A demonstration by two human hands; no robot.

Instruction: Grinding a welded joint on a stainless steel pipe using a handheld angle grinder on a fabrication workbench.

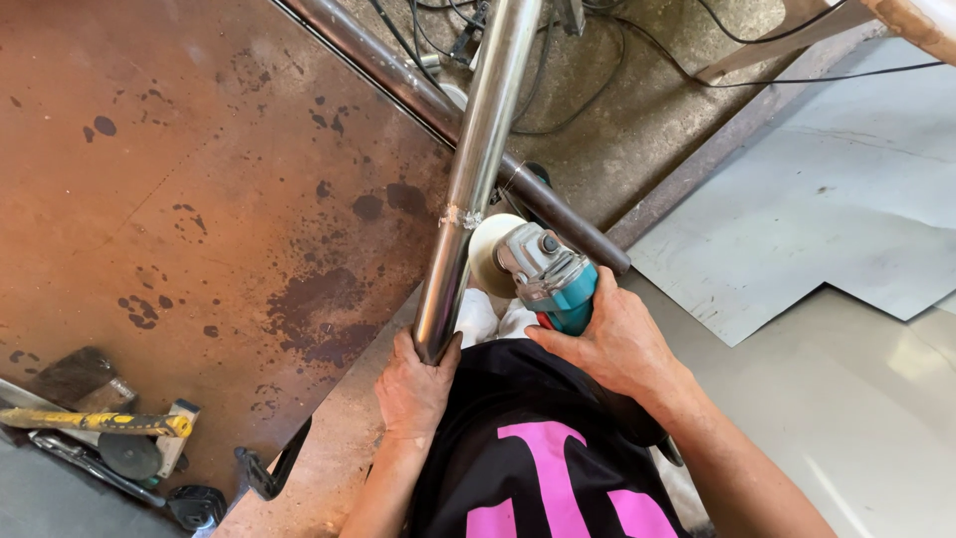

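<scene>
Head view shows the left hand [416, 384] clamped around the near end of a long polished steel tube [476, 159], which runs away over a rusty brown steel plate [199, 199]. Right hand [609, 339] is closed on a teal-bodied angle grinder [546, 274], its pale flap disc [488, 254] just beside the rough weld seam [460, 216] ringing the tube. Judgement: a sound pass needs the tube held steady, the disc met at a shallow angle with light pressure, and the black cables [597, 60] kept well apart.
</scene>
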